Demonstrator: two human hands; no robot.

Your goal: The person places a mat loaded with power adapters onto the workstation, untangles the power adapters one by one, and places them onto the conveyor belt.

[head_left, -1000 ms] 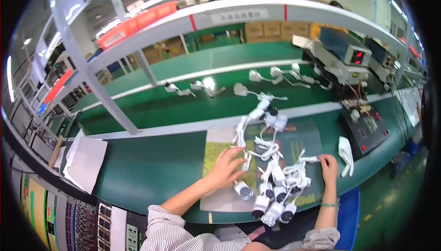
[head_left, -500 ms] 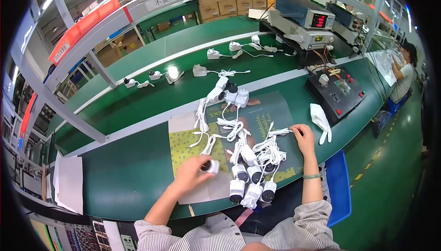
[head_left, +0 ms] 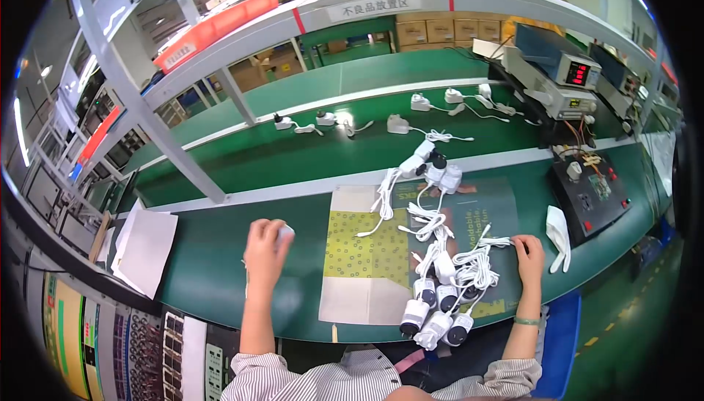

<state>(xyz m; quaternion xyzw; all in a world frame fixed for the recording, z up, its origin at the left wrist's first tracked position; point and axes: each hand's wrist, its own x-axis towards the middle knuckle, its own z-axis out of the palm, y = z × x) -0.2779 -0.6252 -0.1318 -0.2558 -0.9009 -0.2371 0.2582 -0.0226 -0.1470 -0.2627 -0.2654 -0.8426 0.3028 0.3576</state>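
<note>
Left hand shifted leftward off the printed mat, white adapter carried along in it

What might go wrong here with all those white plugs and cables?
The white adapters at the near edge of the bench could be nudged off. The cables lie bunched together, so a tug by the right hand, which pinches a cable end, might drag others along. The white item in the left hand is mostly hidden, so a loose hold could go unnoticed.
</note>
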